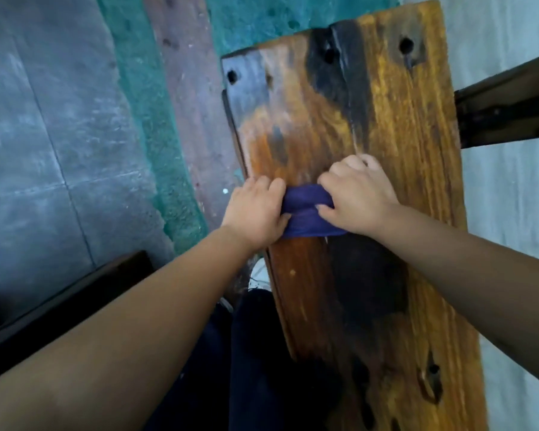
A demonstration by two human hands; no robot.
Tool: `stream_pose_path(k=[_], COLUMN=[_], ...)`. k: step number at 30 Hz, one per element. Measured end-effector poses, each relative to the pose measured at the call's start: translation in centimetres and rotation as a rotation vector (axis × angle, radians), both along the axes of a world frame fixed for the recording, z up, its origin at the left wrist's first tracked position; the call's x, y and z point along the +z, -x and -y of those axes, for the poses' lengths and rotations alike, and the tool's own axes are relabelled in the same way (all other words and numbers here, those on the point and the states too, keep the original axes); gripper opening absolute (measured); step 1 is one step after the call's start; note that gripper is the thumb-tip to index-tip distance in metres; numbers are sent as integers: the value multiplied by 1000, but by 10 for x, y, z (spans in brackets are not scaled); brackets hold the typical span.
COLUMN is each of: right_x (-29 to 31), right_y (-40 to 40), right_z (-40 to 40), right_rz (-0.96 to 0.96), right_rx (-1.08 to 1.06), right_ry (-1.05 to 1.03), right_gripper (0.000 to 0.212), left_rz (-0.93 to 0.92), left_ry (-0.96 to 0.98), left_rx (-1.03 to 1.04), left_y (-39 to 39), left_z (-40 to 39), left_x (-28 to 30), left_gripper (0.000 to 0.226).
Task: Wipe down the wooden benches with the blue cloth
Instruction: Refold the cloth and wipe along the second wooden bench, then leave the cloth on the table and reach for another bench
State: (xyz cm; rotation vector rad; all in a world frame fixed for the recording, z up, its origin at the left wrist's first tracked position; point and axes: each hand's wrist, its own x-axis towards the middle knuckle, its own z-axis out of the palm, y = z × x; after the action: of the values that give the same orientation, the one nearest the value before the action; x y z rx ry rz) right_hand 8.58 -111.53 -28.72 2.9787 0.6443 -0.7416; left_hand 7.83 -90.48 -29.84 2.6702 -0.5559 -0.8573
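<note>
A long wooden bench [402, 188] with orange-brown grain, dark stains and bolt holes runs away from me down the middle of the view. A bunched blue cloth [305, 209] lies across its near-middle part. My left hand [255, 213] grips the cloth's left end at the bench's left edge, fingers curled over it. My right hand [358, 197] grips the right end, knuckles up, thumb tucked into the fabric. Most of the cloth is hidden under both hands.
A second dark bench [53, 306] sits at the lower left. A dark beam [507, 104] juts in from the right edge. Grey floor tiles and a teal and maroon painted strip [181, 104] lie to the left. My dark trousers and a white shoe [260, 272] are below the bench edge.
</note>
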Motion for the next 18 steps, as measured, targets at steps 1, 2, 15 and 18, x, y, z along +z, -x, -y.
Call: stream_pose_path(k=[1,2,15,18], right_x=[6,13,227,286], right_y=[-3,-9,-82,-64], right_z=[-10,-20,-207,-269], right_rz=[-145,-305,-1139,-1336], right_rx=[24,10,-203,-288], right_ry=[-13,-48,-577,-789], right_gripper=[36,32,46,56], left_rz=[-109,-212,-254,-72], left_ry=[55,130,946,1195], left_rx=[53,121,1300,1446], left_y=[5,7,76,124], left_z=[-10,-21,-197,-234], left_x=[6,14,271,342], left_gripper=[35,30,25,25])
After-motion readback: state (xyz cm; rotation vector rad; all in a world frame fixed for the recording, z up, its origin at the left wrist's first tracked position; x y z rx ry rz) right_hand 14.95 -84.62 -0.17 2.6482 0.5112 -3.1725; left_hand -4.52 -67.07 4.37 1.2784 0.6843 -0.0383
